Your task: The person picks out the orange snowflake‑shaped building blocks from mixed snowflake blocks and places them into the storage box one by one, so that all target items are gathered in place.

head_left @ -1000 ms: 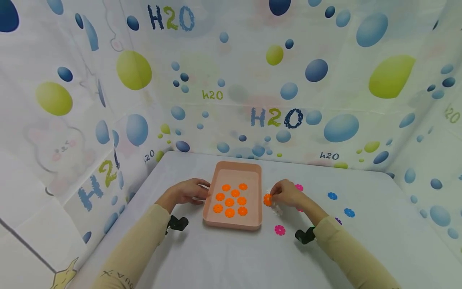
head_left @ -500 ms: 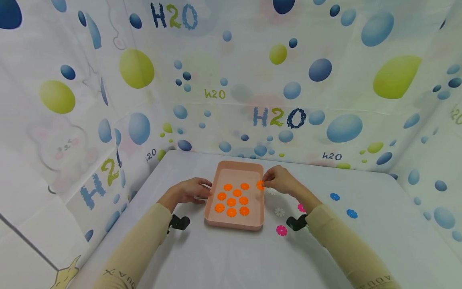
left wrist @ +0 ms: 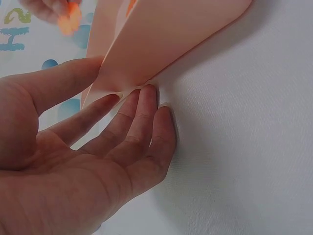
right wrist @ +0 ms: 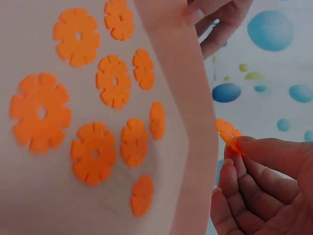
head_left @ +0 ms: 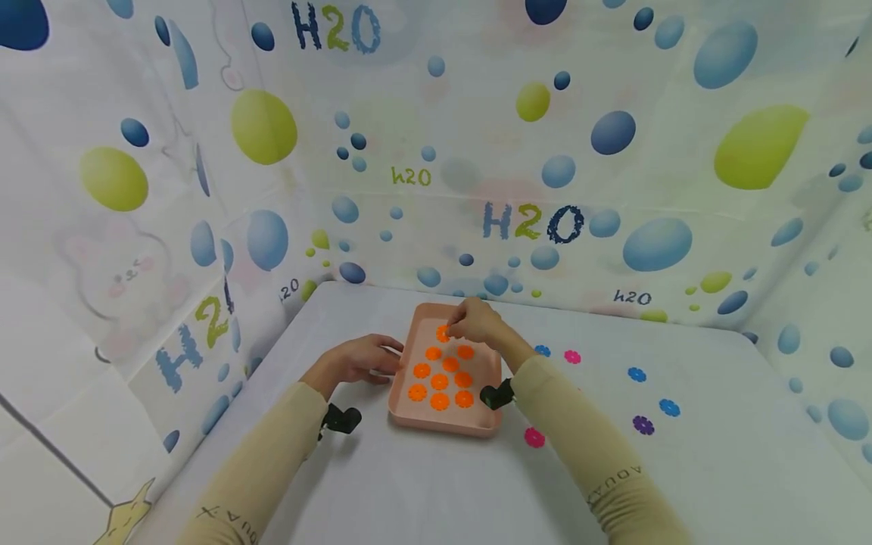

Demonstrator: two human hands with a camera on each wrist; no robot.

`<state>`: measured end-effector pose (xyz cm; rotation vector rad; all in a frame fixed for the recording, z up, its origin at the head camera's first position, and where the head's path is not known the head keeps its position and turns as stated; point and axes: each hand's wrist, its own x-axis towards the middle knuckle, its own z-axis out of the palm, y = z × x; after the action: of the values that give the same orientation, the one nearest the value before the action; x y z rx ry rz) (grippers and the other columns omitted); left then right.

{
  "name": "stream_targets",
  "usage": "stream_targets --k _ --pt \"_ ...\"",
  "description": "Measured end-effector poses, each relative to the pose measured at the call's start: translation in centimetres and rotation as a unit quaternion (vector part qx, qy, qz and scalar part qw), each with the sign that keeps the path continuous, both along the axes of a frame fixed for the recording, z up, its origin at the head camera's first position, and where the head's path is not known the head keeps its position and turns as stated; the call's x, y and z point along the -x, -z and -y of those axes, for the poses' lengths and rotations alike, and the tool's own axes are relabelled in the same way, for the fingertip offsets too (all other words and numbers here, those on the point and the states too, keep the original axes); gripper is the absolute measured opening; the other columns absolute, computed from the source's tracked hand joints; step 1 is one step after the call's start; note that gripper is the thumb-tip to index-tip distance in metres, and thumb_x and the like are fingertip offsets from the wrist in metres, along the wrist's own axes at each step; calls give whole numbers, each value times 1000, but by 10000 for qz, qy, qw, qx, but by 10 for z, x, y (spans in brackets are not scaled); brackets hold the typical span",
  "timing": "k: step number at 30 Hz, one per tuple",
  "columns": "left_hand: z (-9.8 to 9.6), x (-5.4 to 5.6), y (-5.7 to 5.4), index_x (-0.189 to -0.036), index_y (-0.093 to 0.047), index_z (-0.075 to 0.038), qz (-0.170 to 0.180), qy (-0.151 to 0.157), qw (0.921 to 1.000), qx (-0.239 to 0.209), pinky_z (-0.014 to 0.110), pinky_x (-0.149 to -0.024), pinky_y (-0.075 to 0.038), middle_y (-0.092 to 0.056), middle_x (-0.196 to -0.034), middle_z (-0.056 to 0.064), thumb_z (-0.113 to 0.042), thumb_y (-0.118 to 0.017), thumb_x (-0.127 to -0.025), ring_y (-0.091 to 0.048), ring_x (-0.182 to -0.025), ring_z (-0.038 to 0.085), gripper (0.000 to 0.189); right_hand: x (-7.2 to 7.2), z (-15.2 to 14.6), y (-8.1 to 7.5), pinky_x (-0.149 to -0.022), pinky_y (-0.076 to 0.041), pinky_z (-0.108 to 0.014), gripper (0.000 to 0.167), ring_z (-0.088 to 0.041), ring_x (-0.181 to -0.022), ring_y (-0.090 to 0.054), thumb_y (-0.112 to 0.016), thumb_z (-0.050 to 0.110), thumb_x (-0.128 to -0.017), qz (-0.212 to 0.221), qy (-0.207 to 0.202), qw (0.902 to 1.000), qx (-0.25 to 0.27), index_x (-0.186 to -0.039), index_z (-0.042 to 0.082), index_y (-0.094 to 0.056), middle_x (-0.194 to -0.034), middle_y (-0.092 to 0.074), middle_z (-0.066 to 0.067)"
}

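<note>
A pink tray [head_left: 446,425] holds several orange snowflake-shaped building discs [head_left: 439,381], lying flat and apart from one another. My left hand [head_left: 364,359] holds the tray's left side, thumb over the rim and the other fingers against the outer wall. Over the tray's far part, my right hand [head_left: 477,322] pinches one more orange snowflake disc [right wrist: 227,133] between thumb and fingertips. In the right wrist view that disc appears tilted, off the tray floor. My right forearm covers part of the tray's right side.
Right of the tray, loose snowflake discs lie on the white table: blue [head_left: 636,375], purple [head_left: 643,425] and pink [head_left: 534,437] among them. My right sleeve hides part of that area. A patterned curtain [head_left: 436,189] stands behind the table.
My right hand has carried the orange snowflake disc from the table right of the tray, across the right rim, to above the far part of the tray. My left hand has stayed at the tray.
</note>
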<state>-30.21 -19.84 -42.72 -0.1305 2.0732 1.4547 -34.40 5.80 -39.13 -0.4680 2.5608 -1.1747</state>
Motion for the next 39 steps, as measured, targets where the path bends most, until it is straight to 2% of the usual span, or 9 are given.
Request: stream_targets --k 6,10,12,16,22,29,35,39 --pt "0 -3 -4 -148 -46 -2 10 70 10000 -50 46 -102 -51 -58 -136 18 -10 -66 -97 -60 -110 29 56 10 15 15 -70 -50 -30 7 -22 -81 -57 -69 7 -93 77 493 9987 -93 -94 1 -73 -90 -65 -7" --pt "0 -4 -6 -148 -45 -2 13 89 10000 -16 47 -103 -51 -58 -136 18 -10 -67 -97 -60 -110 29 56 11 16 24 -77 -54 -34 7 -25 -86 -57 -65 2 -93 180 870 9960 -135 -99 0 -68 -95 -63 -9" --pt "-1 -5 -6 -148 -45 -1 36 67 10000 -9 47 -103 -51 -59 -135 18 -10 -67 -97 -60 -109 29 56 12 16 27 -82 -54 -36 9 -26 -91 -57 -63 1 -93 376 1089 9933 -40 -102 2 -65 -99 -63 -10" --pt "-1 -5 -5 -148 -45 -2 84 55 9999 22 47 -103 -51 -59 -135 18 -9 -67 -97 -61 -110 29 57 17 15 35 -78 -53 -33 10 -26 -90 -57 -63 2 -92 523 1317 9899 -46 -102 3 -65 -99 -61 -10" --pt "-2 -4 -6 -148 -46 -2 37 62 10000 62 48 -104 -50 -58 -136 18 -9 -66 -97 -60 -110 29 56 23 14 42 -71 -52 -30 7 -25 -80 -58 -71 3 -89 206 1246 9917 -261 -96 1 -69 -90 -63 -10" --pt "-3 -4 -3 -149 -45 -1 50 81 10000 -15 49 -104 -50 -59 -134 18 -8 -66 -97 -61 -109 29 57 22 12 45 -68 -50 -28 8 -23 -76 -57 -73 3 -88 174 1226 9912 -472 -94 1 -69 -90 -62 -10" --pt "-2 -3 0 -148 -46 0 19 52 10000 -26 48 -102 -51 -60 -133 18 -8 -67 -96 -61 -107 28 56 16 11 42 -74 -54 -30 12 -25 -82 -58 -73 4 -89 90 1114 9927 -453 -99 -1 -70 -94 -63 -11" --pt "-1 -2 -1 -147 -46 -1 -8 2 10000 -22 47 -100 -52 -62 -131 17 -8 -66 -96 -62 -105 27 55 15 10 34 -85 -55 -35 15 -26 -92 -59 -72 10 -92 202 1137 9918 -553 -104 2 -69 -101 -63 -10"
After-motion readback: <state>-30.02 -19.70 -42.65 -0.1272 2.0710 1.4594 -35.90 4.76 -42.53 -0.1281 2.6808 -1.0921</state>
